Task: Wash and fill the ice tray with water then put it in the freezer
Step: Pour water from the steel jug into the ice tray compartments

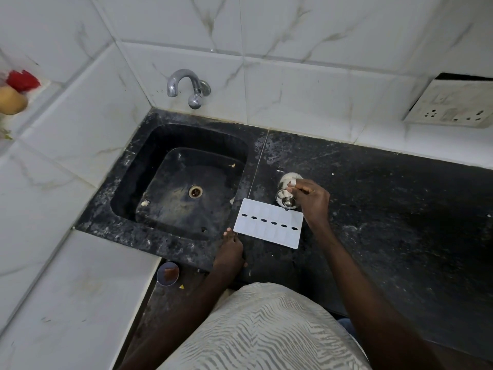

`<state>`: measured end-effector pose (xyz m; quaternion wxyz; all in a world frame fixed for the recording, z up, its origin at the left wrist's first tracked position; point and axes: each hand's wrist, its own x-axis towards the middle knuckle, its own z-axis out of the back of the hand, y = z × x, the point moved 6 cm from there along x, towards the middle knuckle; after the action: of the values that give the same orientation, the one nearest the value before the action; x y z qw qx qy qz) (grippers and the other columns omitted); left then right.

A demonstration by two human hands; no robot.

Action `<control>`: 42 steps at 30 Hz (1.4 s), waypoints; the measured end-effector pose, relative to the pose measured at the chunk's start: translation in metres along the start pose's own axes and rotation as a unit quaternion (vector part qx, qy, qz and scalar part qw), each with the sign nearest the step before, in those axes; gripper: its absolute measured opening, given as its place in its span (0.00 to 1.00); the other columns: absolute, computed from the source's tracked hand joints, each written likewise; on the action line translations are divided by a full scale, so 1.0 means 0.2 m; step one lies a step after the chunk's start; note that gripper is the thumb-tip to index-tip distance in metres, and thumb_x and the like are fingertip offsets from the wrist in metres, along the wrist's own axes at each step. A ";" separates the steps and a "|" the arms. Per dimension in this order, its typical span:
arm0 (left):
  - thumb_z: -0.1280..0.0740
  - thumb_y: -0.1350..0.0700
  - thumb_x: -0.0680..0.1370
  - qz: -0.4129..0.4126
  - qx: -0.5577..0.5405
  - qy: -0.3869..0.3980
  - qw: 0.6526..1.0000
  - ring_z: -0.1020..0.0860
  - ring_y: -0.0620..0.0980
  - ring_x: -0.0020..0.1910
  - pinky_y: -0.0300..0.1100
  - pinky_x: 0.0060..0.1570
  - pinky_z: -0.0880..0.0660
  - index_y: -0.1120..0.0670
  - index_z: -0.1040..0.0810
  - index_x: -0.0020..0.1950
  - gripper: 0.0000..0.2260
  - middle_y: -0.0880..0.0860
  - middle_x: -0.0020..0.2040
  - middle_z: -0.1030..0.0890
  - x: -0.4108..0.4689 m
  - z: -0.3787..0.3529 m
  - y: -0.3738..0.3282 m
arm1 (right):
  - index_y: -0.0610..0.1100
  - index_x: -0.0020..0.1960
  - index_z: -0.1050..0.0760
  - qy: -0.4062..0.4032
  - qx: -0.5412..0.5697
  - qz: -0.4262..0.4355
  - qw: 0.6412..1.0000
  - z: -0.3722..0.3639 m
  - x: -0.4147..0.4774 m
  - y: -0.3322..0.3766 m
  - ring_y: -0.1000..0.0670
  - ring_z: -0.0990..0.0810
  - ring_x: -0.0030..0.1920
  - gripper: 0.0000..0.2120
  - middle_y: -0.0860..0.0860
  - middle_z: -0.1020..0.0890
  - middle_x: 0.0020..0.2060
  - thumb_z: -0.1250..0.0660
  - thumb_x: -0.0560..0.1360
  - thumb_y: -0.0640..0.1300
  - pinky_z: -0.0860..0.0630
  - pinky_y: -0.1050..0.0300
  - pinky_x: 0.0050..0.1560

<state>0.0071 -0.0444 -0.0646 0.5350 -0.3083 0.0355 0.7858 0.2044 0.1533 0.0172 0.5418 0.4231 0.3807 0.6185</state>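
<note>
A white ice tray (269, 222) lies flat on the black stone counter (386, 209), just right of the sink, with a row of dark oval holes along its middle. My right hand (310, 200) grips a small steel cup (286, 192), tilted over the tray's far right corner. Fingertips of my left hand (230, 251) touch the tray's near left corner at the counter's front edge. The black sink (186, 182) is to the left, and a chrome tap (186, 86) comes out of the wall above it with no water running.
White marble-pattern tiles cover the walls and a ledge at left. A socket plate (450, 106) is on the right wall. A small bowl (167, 273) with something brown sits low by the counter's front. Yellow and red items (14, 94) rest on the far left ledge.
</note>
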 end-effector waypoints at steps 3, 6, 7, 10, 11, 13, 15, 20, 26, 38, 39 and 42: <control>0.25 0.56 0.75 0.000 -0.002 0.000 1.000 0.51 0.61 0.83 0.47 0.79 0.46 0.69 0.54 0.81 0.48 0.67 0.82 0.54 0.00 0.01 0.00 | 0.40 0.50 0.13 -0.008 -0.005 -0.003 1.000 -0.02 0.01 0.02 0.52 0.14 0.46 0.10 0.49 0.13 0.46 0.20 0.69 0.35 0.17 0.53 0.52; 0.25 0.57 0.75 0.002 -0.005 0.003 1.000 0.51 0.61 0.83 0.48 0.79 0.44 0.69 0.55 0.81 0.48 0.67 0.82 0.55 -0.01 0.00 0.00 | 0.40 0.50 0.13 0.004 -0.009 -0.002 1.000 -0.05 0.02 0.04 0.55 0.15 0.45 0.09 0.51 0.13 0.45 0.20 0.70 0.36 0.18 0.56 0.50; 0.25 0.57 0.75 0.003 -0.008 0.003 1.000 0.51 0.61 0.83 0.48 0.79 0.44 0.68 0.55 0.81 0.48 0.67 0.82 0.55 -0.01 0.00 0.00 | 0.40 0.50 0.13 0.009 -0.013 0.001 1.000 -0.06 0.02 0.05 0.56 0.15 0.44 0.09 0.52 0.14 0.44 0.20 0.70 0.36 0.18 0.56 0.50; 0.26 0.57 0.76 0.001 -0.013 -0.003 1.000 0.51 0.61 0.83 0.47 0.79 0.45 0.68 0.55 0.81 0.47 0.67 0.82 0.55 0.00 0.00 0.01 | 0.40 0.48 0.13 0.020 -0.034 0.033 0.999 -0.09 0.01 0.08 0.55 0.16 0.43 0.08 0.53 0.15 0.42 0.20 0.70 0.35 0.18 0.54 0.49; 0.26 0.56 0.77 0.000 -0.013 -0.005 1.000 0.51 0.61 0.83 0.47 0.79 0.46 0.68 0.55 0.81 0.47 0.66 0.82 0.55 -0.01 0.00 0.01 | 0.40 0.47 0.13 0.025 -0.041 0.044 0.998 -0.10 0.01 0.09 0.54 0.15 0.43 0.07 0.53 0.14 0.43 0.20 0.70 0.35 0.18 0.53 0.48; 0.26 0.57 0.77 0.000 -0.014 -0.010 1.000 0.51 0.61 0.83 0.48 0.80 0.47 0.68 0.55 0.81 0.46 0.66 0.83 0.55 -0.01 0.01 0.01 | 0.40 0.48 0.13 0.037 -0.056 0.067 0.995 -0.11 0.00 0.10 0.53 0.15 0.45 0.07 0.51 0.13 0.44 0.20 0.70 0.36 0.18 0.52 0.49; 0.26 0.57 0.77 0.000 -0.013 -0.011 1.000 0.51 0.61 0.83 0.48 0.80 0.47 0.68 0.55 0.81 0.46 0.66 0.83 0.55 -0.01 0.01 0.00 | 0.40 0.49 0.12 0.044 -0.069 0.086 0.993 -0.12 -0.01 0.12 0.50 0.15 0.47 0.08 0.49 0.12 0.46 0.21 0.70 0.36 0.18 0.51 0.51; 0.28 0.60 0.77 -0.005 -0.015 -0.022 1.000 0.49 0.61 0.83 0.48 0.80 0.47 0.68 0.55 0.81 0.44 0.66 0.83 0.53 -0.01 0.02 0.00 | 0.40 0.50 0.12 0.041 -0.078 0.116 0.989 -0.14 -0.03 0.15 0.50 0.15 0.48 0.09 0.46 0.12 0.48 0.20 0.70 0.35 0.19 0.55 0.53; 0.27 0.61 0.77 -0.007 -0.015 -0.010 1.000 0.52 0.60 0.83 0.49 0.80 0.45 0.67 0.55 0.82 0.45 0.65 0.83 0.55 -0.02 0.01 0.01 | 0.40 0.49 0.12 0.034 -0.081 0.125 0.988 -0.14 -0.03 0.15 0.51 0.15 0.47 0.09 0.45 0.12 0.48 0.20 0.69 0.34 0.20 0.58 0.53; 0.27 0.60 0.77 -0.007 -0.002 -0.011 1.000 0.50 0.61 0.83 0.49 0.80 0.44 0.67 0.54 0.82 0.44 0.66 0.83 0.54 -0.02 0.01 0.00 | 0.38 0.46 0.13 0.027 -0.051 0.082 0.995 -0.15 0.01 0.12 0.49 0.15 0.44 0.06 0.49 0.13 0.43 0.21 0.70 0.34 0.18 0.50 0.47; 0.27 0.61 0.76 -0.007 -0.005 -0.011 1.000 0.50 0.61 0.83 0.49 0.80 0.43 0.67 0.53 0.82 0.44 0.65 0.83 0.55 -0.02 0.01 0.00 | 0.39 0.46 0.13 0.026 -0.037 0.064 0.997 -0.15 0.01 0.11 0.50 0.15 0.44 0.06 0.49 0.13 0.43 0.21 0.70 0.35 0.18 0.49 0.48; 0.27 0.60 0.76 -0.005 -0.008 -0.011 1.000 0.50 0.61 0.83 0.49 0.80 0.43 0.67 0.53 0.82 0.45 0.65 0.83 0.55 -0.02 0.01 0.01 | 0.40 0.48 0.13 0.026 -0.014 0.039 0.999 -0.17 0.02 0.13 0.53 0.15 0.44 0.08 0.52 0.14 0.43 0.21 0.70 0.35 0.17 0.51 0.48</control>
<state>0.0057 -0.0472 -0.0609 0.5371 -0.3044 0.0219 0.7864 0.1640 0.1537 0.0291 0.5132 0.4140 0.3688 0.6551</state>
